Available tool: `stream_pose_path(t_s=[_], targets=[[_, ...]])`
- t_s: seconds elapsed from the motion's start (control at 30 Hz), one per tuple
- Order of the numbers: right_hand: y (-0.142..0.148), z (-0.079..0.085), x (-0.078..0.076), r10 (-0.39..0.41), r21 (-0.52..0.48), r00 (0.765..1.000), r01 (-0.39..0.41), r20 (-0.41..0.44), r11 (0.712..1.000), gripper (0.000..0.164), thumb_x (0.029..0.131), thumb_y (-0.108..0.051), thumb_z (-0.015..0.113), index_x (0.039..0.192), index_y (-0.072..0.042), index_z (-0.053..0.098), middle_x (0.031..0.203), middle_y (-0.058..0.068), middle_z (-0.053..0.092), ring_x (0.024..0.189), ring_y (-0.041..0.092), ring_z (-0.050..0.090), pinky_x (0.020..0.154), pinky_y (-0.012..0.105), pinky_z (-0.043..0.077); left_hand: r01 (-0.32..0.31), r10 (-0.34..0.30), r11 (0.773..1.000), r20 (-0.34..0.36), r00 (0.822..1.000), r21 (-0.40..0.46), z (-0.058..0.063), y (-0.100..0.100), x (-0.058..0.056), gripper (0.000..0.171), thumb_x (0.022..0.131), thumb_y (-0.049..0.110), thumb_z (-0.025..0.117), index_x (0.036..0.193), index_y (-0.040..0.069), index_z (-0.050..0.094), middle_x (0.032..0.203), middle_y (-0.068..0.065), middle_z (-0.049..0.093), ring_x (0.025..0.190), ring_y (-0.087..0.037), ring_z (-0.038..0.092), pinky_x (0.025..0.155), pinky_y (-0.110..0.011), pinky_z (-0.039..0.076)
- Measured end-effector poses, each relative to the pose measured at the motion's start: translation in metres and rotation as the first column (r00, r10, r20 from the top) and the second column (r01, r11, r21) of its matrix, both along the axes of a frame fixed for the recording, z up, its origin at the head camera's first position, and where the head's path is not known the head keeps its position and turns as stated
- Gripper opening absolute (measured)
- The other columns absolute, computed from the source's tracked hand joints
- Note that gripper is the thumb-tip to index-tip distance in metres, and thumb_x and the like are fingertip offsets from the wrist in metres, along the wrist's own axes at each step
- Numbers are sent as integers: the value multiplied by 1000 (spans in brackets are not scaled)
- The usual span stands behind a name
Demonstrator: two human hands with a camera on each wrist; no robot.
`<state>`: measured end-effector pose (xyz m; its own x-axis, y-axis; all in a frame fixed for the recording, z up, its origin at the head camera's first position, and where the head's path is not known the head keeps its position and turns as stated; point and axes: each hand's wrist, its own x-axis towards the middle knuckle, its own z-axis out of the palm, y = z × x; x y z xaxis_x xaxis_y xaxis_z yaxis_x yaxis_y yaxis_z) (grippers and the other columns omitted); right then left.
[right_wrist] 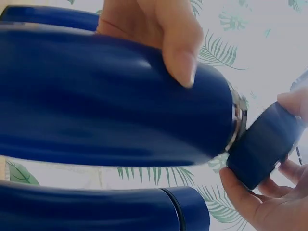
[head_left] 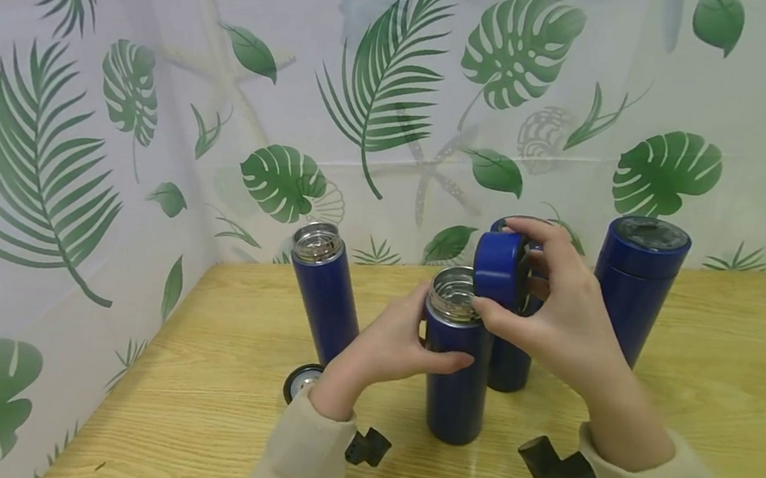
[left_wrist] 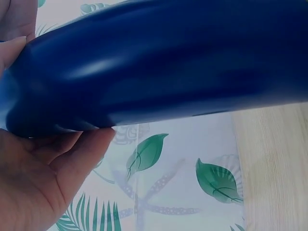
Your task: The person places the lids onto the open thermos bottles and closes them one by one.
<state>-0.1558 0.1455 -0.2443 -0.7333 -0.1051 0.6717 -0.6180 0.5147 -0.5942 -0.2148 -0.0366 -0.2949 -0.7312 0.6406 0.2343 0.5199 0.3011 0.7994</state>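
Observation:
A blue steel flask [head_left: 456, 373] stands open-mouthed on the wooden table [head_left: 728, 389], its silver rim showing. My left hand [head_left: 392, 346] grips its body; the left wrist view is filled by that flask [left_wrist: 159, 62] against my palm. My right hand [head_left: 555, 310] holds the blue cap [head_left: 499, 268] tilted just above and right of the mouth; in the right wrist view the cap [right_wrist: 262, 144] sits off the flask's rim [right_wrist: 237, 120], pinched by my fingers [right_wrist: 250, 199].
Another open flask [head_left: 326, 292] stands at left with a loose lid [head_left: 300, 381] lying at its foot. A capped flask [head_left: 636, 284] stands at right, and one more [head_left: 509, 364] stands behind the held one. Leaf-print cloth walls close the back and left.

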Motion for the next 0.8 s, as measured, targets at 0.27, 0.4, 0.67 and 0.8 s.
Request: stream_pose_path(t_s=[0.27, 0.4, 0.67, 0.8], targets=[[-8, -5, -3, 4, 14, 997, -3, -73, 1000, 71, 66, -3, 74, 128, -8, 39, 99, 15, 51, 80, 22, 57, 65, 18, 46, 27, -27, 1000, -20, 999, 15, 0, 2, 2, 68, 73, 21, 73, 129, 18, 34, 114, 5, 50, 99, -8, 50, 76, -25, 45], [-10, -7, -4, 3, 22, 996, -1, -86, 1000, 70, 65, -4, 74, 126, -6, 40, 99, 14, 51, 81, 22, 56, 63, 32, 48, 35, -34, 999, -31, 999, 15, 7, 3, 8, 66, 74, 16, 72, 129, 15, 34, 114, 3, 51, 98, -8, 50, 76, -25, 45], [-13, -10, -9, 31, 48, 992, -26, -120, 999, 67, 63, -3, 75, 122, -1, 43, 118, 15, 46, 97, 27, 51, 71, 43, 48, 40, -40, 999, -54, 998, 7, 27, 3, 25, 66, 75, 7, 70, 130, 8, 34, 114, -3, 52, 94, -9, 50, 74, -25, 45], [-13, -11, -10, 43, 57, 993, -37, -111, 998, 65, 64, -2, 74, 122, -2, 43, 120, 15, 46, 98, 28, 50, 73, 44, 47, 46, -46, 999, -65, 997, 6, 28, 3, 25, 66, 75, 6, 70, 130, 7, 33, 115, -4, 52, 95, -9, 50, 75, -25, 45]])
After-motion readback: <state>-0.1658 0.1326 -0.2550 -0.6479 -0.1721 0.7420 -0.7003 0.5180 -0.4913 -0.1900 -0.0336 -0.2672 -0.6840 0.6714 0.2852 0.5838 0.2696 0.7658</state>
